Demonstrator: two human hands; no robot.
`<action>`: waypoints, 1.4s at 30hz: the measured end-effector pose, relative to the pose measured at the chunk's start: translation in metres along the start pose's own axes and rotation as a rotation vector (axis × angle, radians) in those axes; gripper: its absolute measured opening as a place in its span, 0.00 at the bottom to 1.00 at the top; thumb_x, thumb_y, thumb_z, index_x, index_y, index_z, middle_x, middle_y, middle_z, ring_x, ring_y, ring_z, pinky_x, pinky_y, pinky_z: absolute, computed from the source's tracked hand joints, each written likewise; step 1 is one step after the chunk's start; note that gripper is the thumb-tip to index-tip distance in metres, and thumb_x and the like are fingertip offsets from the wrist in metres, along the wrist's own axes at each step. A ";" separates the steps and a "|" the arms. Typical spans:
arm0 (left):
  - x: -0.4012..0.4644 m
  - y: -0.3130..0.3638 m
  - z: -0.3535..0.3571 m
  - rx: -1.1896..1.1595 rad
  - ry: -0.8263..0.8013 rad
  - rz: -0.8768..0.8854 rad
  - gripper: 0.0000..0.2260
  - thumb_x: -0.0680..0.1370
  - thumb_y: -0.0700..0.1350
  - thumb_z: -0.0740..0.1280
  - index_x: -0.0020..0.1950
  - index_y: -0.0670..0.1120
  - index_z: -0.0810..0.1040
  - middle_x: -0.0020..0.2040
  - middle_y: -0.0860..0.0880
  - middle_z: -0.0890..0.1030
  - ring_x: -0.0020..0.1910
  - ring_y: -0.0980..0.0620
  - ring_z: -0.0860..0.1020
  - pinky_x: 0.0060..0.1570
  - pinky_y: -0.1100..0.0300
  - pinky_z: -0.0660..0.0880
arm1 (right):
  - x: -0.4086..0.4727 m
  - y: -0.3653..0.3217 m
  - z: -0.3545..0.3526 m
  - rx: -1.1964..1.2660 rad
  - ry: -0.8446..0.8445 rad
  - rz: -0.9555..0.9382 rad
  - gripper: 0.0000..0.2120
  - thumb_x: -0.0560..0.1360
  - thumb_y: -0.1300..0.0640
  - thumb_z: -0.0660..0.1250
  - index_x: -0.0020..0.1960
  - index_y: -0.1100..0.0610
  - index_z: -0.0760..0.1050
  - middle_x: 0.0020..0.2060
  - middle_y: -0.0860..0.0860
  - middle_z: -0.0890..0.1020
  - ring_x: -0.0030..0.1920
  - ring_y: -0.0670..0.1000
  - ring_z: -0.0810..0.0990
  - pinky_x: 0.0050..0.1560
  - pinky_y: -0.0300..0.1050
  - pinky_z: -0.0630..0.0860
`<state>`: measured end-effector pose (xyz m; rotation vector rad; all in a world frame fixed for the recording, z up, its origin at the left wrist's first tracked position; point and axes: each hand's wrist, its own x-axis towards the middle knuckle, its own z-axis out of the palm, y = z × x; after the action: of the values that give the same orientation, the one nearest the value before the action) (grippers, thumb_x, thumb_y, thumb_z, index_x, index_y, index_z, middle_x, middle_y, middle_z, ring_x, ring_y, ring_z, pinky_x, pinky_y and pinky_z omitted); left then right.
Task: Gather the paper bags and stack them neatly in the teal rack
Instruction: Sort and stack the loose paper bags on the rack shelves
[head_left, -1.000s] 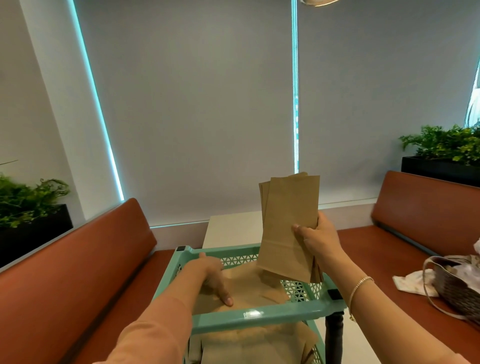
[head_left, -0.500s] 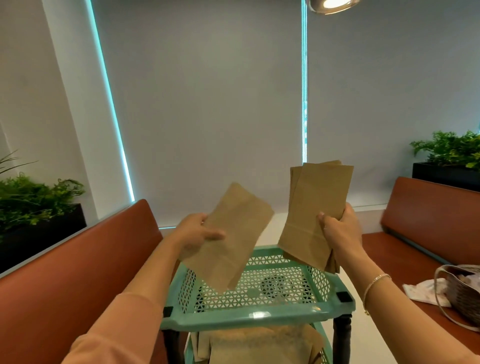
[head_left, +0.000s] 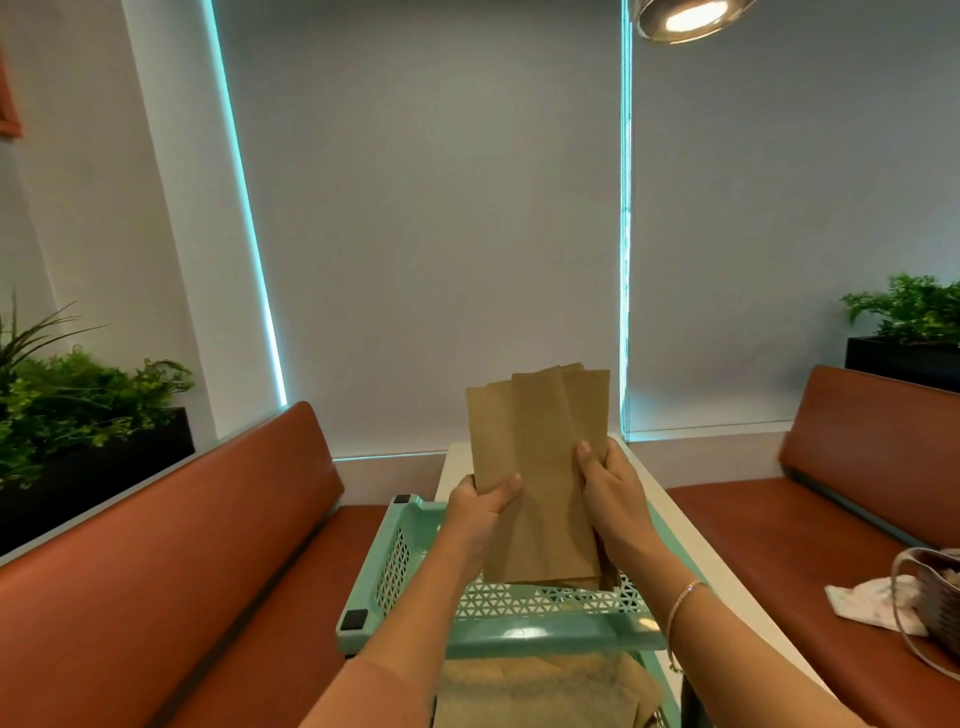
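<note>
Both hands hold a fanned sheaf of plain brown paper bags (head_left: 537, 467) upright over the teal rack (head_left: 410, 592); no writing or brand shows on them. The left hand (head_left: 480, 506) has its grip pinching the sheaf's left edge, the right hand (head_left: 613, 496) its right edge. More bags (head_left: 540, 691) lie on the rack's lower tier.

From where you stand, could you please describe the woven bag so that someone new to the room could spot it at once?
Start at the teal rack in the middle, then look across the white table to the brown bench on the right. The woven bag sits on that seat at the picture's right edge, beside a crumpled pale cloth. Unlike the flat paper bags in the hands, it is rounded, with a looping handle.
</note>
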<state>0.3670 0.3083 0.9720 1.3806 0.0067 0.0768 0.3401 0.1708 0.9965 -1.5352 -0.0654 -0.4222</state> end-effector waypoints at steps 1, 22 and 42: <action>0.001 -0.002 0.001 0.006 0.023 0.019 0.21 0.72 0.43 0.73 0.61 0.37 0.73 0.53 0.39 0.82 0.51 0.40 0.81 0.53 0.45 0.78 | -0.001 0.001 0.000 -0.013 -0.012 -0.009 0.14 0.81 0.50 0.55 0.62 0.56 0.69 0.54 0.52 0.77 0.53 0.52 0.77 0.51 0.46 0.75; -0.007 0.013 0.017 0.186 0.026 0.321 0.15 0.72 0.41 0.72 0.54 0.52 0.72 0.52 0.49 0.80 0.52 0.49 0.79 0.56 0.50 0.76 | 0.007 0.023 -0.001 -0.049 -0.054 0.047 0.23 0.70 0.61 0.73 0.61 0.52 0.68 0.52 0.50 0.76 0.52 0.52 0.75 0.50 0.46 0.74; -0.013 0.073 -0.028 -0.104 0.029 0.254 0.08 0.75 0.33 0.66 0.44 0.46 0.72 0.40 0.49 0.77 0.37 0.53 0.75 0.36 0.61 0.74 | 0.018 0.012 -0.036 -0.440 -0.384 0.166 0.06 0.70 0.68 0.69 0.40 0.59 0.76 0.39 0.55 0.81 0.43 0.53 0.79 0.48 0.47 0.79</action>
<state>0.3487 0.3486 1.0382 1.2705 -0.1463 0.3054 0.3528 0.1318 0.9889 -2.0239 -0.1500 0.0004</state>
